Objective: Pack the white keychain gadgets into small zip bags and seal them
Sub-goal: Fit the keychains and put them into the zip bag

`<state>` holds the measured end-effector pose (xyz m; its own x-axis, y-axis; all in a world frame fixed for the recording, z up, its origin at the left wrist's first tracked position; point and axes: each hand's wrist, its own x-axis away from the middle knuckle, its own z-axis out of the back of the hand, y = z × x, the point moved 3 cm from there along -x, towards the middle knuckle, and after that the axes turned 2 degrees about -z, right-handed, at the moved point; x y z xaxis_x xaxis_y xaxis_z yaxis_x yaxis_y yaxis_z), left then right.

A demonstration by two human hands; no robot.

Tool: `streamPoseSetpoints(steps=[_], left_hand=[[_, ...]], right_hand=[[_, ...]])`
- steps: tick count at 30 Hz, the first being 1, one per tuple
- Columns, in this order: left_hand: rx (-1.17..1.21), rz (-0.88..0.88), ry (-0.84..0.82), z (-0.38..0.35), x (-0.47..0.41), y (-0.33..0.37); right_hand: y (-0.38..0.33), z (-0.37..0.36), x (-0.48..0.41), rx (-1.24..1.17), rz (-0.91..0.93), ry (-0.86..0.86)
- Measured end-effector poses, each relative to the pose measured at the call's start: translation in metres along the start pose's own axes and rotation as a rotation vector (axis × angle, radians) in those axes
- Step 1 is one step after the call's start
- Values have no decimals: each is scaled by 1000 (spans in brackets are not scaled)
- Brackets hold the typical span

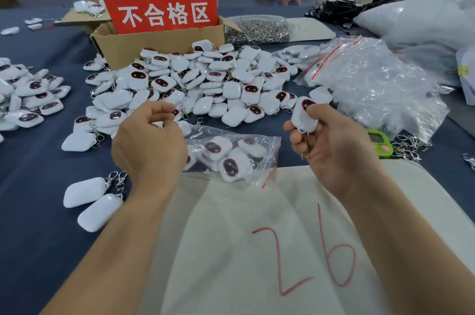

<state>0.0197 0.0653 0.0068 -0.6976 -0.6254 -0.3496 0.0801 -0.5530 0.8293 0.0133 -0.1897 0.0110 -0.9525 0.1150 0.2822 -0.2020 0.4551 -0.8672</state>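
Nearest lies a white sheet (231,237) marked 26 in red, with both forearms reaching over it. Just past its far edge is the zip bag (268,142), flat on the blue surface (38,173) with several gadgets already inside. Whether its red strip is pressed closed I cannot tell.

The left hand (151,142) hovers over the bag's left end. Its fingers (164,109) are curled with thumb and forefinger close together, but I cannot tell if they pinch the bag's edge. The right hand (334,150) is up to the right of the bag, its fingers (314,111) wrapped round one white keychain gadget (303,116) whose ring dangles in the palm.

Two loose gadgets (87,191) lie left of the bag. Beyond it spreads a large pile of gadgets (218,78), and right of that a heap of empty zip bags (372,83). A cardboard box (144,44) with a red sign stands farther back.

By my reckoning the job is at an early stage. One bag is part-filled, the held gadget looks due to go in next, and sealing and most of the pile remain.
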Motion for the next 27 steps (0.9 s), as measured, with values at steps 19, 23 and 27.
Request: streamPoseSetpoints(steps=[19, 23, 27], left_hand=[[368, -420, -456, -20, 53, 42], [439, -379, -500, -25, 53, 42], [465, -401, -516, -26, 51, 41]], right_hand=[[20, -17, 7, 301, 145, -266], [23, -19, 10, 388, 226, -277], [25, -19, 11, 405, 273, -254]])
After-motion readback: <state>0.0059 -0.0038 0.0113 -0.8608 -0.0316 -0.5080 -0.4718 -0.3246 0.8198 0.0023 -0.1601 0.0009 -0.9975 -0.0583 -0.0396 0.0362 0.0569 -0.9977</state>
